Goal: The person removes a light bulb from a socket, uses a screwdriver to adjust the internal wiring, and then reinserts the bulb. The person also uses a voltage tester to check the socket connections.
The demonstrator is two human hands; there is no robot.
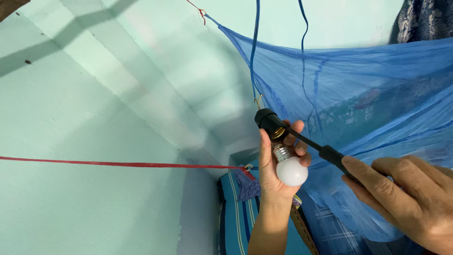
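White bulb (pixel 291 171) gripped by left hand (pixel 276 163); right hand (pixel 406 198) fingers apparently clasp screwdriver (pixel 325 152).

The lamp socket (pixel 268 121) sits at the centre of the frame, hanging below a cord (pixel 255 47) that runs up to the top edge. The bulb (pixel 290 167) lies just under the socket, inside the left hand (pixel 278 165), which rises from the bottom centre. To the right, the screwdriver (pixel 321 150) slants from the socket down into the right hand (pixel 406 198) at the lower right. The net (pixel 377 94) spreads behind both across the right half. A string (pixel 118 164) crosses the left half, ending at a hook (pixel 248 166) beside the left hand.
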